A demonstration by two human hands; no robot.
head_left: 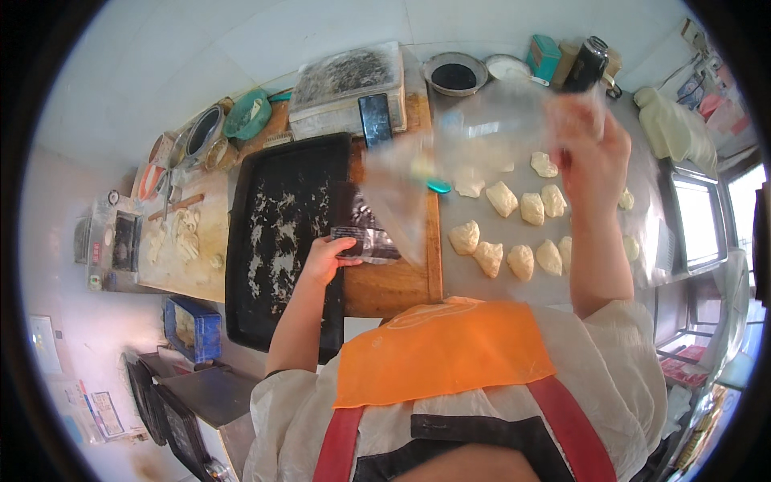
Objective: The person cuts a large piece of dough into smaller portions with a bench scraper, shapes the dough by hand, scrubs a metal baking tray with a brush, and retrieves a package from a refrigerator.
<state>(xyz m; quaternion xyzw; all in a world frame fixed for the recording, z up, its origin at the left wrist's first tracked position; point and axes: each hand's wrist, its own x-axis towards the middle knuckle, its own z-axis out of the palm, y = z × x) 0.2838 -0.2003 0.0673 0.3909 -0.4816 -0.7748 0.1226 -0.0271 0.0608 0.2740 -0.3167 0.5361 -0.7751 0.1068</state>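
My left hand (328, 259) is closed on a flat black packet (371, 245) with a printed band, above the wooden board beside the large black baking tray (261, 313). My right hand (598, 153) is raised over the metal worktop (490, 291), its fingers closed on a clear plastic sheet (494, 120). Motion smears the sheet, which spreads leftward with a lower part (401, 213) hanging near the packet. Whether the sheet and packet are joined, I cannot tell. Several pale dough pieces (520, 262) lie in rows below my right hand; the sheet and my arm cover some.
A phone (375, 120) leans against a floury box (349, 104) at the back. A teal-handled tool (438, 185) lies at the wooden board's edge. Behind the dough stand a metal bowl (454, 76) and a dark flask (587, 64). Farther left is a floured board (205, 269) with dough strips.
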